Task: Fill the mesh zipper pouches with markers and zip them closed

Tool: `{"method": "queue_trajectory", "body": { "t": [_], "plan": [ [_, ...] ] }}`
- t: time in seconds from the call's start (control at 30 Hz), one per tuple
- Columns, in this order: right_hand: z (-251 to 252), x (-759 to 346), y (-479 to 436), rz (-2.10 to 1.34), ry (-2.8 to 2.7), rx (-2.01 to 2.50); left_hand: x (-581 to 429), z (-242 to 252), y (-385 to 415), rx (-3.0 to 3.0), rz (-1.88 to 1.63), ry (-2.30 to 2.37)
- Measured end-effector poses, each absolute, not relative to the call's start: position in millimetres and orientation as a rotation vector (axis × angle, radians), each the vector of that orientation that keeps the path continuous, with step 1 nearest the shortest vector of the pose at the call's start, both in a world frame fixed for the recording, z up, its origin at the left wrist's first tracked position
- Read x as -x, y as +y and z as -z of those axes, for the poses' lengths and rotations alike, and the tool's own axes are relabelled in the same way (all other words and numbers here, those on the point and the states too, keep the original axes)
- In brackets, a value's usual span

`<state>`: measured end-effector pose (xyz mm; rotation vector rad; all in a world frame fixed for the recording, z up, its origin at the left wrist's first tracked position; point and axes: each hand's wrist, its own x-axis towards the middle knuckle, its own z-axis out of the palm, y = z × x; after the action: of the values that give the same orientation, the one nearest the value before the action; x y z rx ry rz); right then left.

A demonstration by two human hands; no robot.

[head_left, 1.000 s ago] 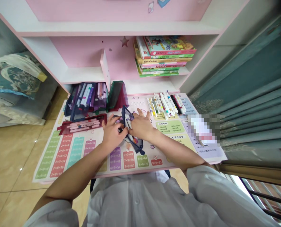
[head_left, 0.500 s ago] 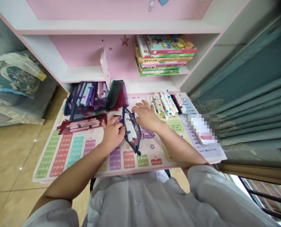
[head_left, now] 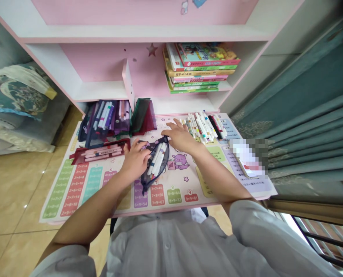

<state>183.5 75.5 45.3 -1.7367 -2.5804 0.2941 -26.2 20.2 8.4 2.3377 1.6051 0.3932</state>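
A dark navy mesh zip pouch [head_left: 163,163] lies slantwise on the desk, with its mouth gaping. Several white markers [head_left: 158,158] rest inside it. My left hand [head_left: 136,159] is at the pouch's left side, fingers spread, thumb close to its edge. At the pouch's far end is my right hand [head_left: 180,136], fingers apart, the fingertips at the zip end; whether they press on it I cannot make out. Left of my left hand lies a dark red mesh pouch [head_left: 77,156] with pink-looking markers in it. Loose white markers [head_left: 203,127] form a pile beyond my right hand.
Filled mesh pouches [head_left: 98,130] are heaped at the back left, beside green and red mesh pouches [head_left: 142,115]. Stacked books [head_left: 202,73] stand on the shelf. A phone-like object [head_left: 246,159], partly blurred out, lies at the right. A times-table mat [head_left: 185,188] covers the desk.
The navy pouch has turned: its far end has swung right to my right hand's fingers, its near end left. My left hand has shifted slightly left. Both hands stay spread.
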Motion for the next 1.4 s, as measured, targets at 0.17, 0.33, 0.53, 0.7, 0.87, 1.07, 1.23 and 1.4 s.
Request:
{"method": "queue_trajectory", "body": {
  "t": [0.17, 0.33, 0.53, 0.7, 0.87, 1.07, 1.23, 1.4],
  "plan": [
    [-49, -188, 79, -0.293, -2.611, 1.754, 33, -17, 26, -2.27, -0.383, 1.649],
    [-48, -196, 82, -0.315, -2.564, 1.821, 39, -32, 25, -2.267, -0.254, 1.582],
    [-39, -217, 84, -0.464, -2.48, 1.771, 42, -33, 14, -2.377, -0.084, 1.489],
    [-27, -234, 78, -0.582, -2.393, 1.626, 43, -30, 15, -2.442, -0.112, 1.554],
    [-13, -246, 71, -0.723, -2.338, 1.393, 50, -24, 26, -2.382, -0.302, 1.723],
    [-12, -260, 66, -0.81, -2.34, 1.254, 57, -21, 36, -2.36, -0.361, 1.792],
    [-7, -258, 65, -0.768, -2.291, 1.203, 43, -15, 28, -2.372, -0.574, 1.829],
    [7, -257, 69, -0.778, -2.286, 1.005, 10, -3, 16, -2.569, -1.025, 1.611]
  ]
}}
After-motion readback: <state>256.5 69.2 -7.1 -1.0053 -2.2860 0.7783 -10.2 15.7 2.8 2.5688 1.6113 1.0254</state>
